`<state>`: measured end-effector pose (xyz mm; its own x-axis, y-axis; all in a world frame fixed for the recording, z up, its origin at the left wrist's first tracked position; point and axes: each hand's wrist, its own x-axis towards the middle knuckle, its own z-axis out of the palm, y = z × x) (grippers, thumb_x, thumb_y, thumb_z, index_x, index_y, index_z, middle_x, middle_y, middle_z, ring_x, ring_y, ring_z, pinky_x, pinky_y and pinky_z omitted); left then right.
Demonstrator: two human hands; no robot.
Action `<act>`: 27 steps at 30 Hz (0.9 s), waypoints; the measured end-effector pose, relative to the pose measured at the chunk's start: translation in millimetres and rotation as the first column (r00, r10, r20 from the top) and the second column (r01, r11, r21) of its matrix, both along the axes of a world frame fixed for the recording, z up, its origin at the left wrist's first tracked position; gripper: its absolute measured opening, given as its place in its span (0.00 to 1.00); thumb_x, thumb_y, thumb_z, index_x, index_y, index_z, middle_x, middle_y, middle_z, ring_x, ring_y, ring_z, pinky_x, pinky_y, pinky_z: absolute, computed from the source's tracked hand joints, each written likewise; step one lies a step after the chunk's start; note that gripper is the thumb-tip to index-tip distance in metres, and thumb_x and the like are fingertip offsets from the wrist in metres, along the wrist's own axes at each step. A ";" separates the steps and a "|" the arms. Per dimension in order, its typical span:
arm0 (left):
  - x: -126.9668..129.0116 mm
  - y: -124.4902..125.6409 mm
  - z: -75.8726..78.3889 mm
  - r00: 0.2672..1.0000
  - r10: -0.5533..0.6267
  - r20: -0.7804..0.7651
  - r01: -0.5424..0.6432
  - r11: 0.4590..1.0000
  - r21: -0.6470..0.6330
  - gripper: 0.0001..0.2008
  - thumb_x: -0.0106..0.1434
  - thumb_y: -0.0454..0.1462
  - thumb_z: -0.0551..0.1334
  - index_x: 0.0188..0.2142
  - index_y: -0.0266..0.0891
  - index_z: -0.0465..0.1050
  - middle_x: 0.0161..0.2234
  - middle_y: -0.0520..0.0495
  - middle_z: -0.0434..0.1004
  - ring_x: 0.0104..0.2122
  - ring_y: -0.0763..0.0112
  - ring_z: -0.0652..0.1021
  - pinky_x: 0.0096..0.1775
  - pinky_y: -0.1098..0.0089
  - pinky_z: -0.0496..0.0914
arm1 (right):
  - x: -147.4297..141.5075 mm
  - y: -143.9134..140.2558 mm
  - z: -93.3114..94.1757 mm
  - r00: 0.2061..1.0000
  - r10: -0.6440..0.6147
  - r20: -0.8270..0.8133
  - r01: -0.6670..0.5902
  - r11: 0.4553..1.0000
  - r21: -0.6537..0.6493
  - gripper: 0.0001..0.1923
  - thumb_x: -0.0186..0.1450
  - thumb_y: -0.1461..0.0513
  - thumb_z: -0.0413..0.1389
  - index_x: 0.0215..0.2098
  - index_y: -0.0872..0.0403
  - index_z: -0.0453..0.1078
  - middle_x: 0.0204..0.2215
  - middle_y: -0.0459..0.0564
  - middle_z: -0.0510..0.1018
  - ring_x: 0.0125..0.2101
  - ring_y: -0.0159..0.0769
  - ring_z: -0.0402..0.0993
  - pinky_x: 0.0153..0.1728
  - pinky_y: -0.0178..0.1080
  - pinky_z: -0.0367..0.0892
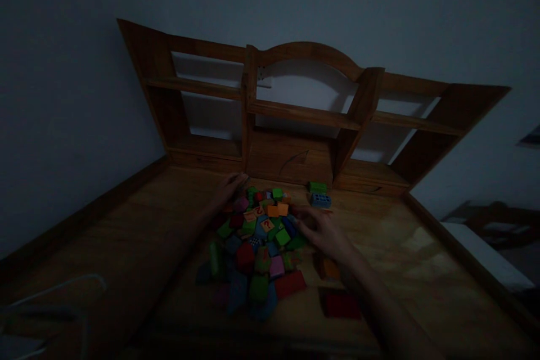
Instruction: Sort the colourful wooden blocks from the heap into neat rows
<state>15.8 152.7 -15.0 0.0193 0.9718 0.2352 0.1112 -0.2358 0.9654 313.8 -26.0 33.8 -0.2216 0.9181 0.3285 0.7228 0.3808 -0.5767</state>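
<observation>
A heap of colored toy building blocks (pixel 244 259) lies on the wooden desk in dim light. Some are green, red, pink, blue or orange, and several carry printed marks. My left hand (pixel 230 187) rests at the heap's far left edge, fingers stretched toward the back, near a pink block (pixel 241 205). At the right edge, my right hand (pixel 324 230) has thumb and forefinger apart, beside a dark blue block (pixel 289 226). Whether its fingertips touch that block is hard to see. An orange block (pixel 329 269) and a red block (pixel 341 304) lie near my right forearm.
Behind the heap stands a wooden shelf unit (pixel 306 115) against the wall. A green block (pixel 317 187) and a blue-grey block with square marks (pixel 320 200) sit near its base. A white cable (pixel 63 287) runs at the lower left. A chair (pixel 498 222) stands at the right.
</observation>
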 end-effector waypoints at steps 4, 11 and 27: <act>0.1 -1.3 16.9 0.976 0.000 0.216 0.004 1.000 -0.014 0.25 0.54 0.52 0.73 0.45 0.41 0.80 0.49 0.42 0.82 0.51 0.55 0.79 0.52 0.62 0.71 | -3.7 8.0 13.5 0.994 -0.038 -0.102 0.051 0.991 0.125 0.14 0.71 0.57 0.57 0.54 0.49 0.75 0.46 0.51 0.83 0.46 0.42 0.80 0.48 0.44 0.73; 19.9 -37.3 46.7 0.834 -0.394 0.386 0.403 0.913 0.061 0.27 0.55 0.44 0.75 0.52 0.42 0.76 0.52 0.42 0.79 0.49 0.59 0.80 0.47 0.66 0.73 | -43.4 35.2 43.2 0.993 0.106 -0.054 -0.092 0.972 0.216 0.29 0.68 0.52 0.63 0.65 0.48 0.65 0.56 0.54 0.77 0.52 0.43 0.77 0.53 0.46 0.72; -2.1 -5.5 39.4 0.900 -0.261 0.350 0.247 0.965 0.086 0.24 0.59 0.49 0.69 0.52 0.41 0.75 0.51 0.40 0.78 0.51 0.58 0.78 0.53 0.60 0.72 | 7.0 68.7 74.3 0.999 0.022 -0.049 -0.005 0.946 0.323 0.28 0.70 0.55 0.61 0.67 0.49 0.66 0.49 0.51 0.79 0.47 0.42 0.77 0.51 0.45 0.71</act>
<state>13.7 147.2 24.4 0.1728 0.9351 0.3093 -0.3060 -0.2475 0.9193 320.7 42.7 108.1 -0.2082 0.7582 0.6179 0.6895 0.5619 -0.4571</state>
